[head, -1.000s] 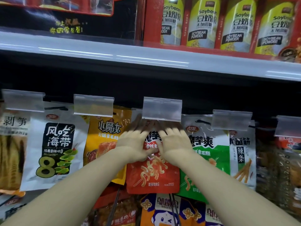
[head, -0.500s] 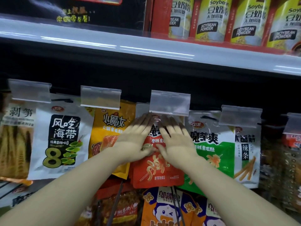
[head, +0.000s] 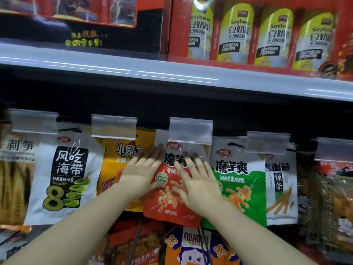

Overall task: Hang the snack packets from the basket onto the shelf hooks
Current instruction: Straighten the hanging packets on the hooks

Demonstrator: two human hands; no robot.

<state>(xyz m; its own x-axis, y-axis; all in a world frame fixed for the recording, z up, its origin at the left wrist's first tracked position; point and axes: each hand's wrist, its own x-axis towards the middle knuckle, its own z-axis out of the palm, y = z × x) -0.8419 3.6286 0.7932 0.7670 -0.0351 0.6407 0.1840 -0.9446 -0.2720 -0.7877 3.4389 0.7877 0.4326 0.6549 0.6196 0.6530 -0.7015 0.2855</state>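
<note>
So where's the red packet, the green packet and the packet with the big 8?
red packet (head: 168, 209), head view, lower front.
green packet (head: 246, 190), head view, green middle.
packet with the big 8 (head: 70, 169), head view, black label.

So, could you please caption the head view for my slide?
Both hands press flat on a red snack packet hanging below a clear label holder.

Soybean powder cans (head: 271, 35) stand in a row inside a red box (head: 179, 27) on the upper shelf, far right. To their left sits a dark box (head: 86, 38) with yellow lettering, too blurred to read.
</note>
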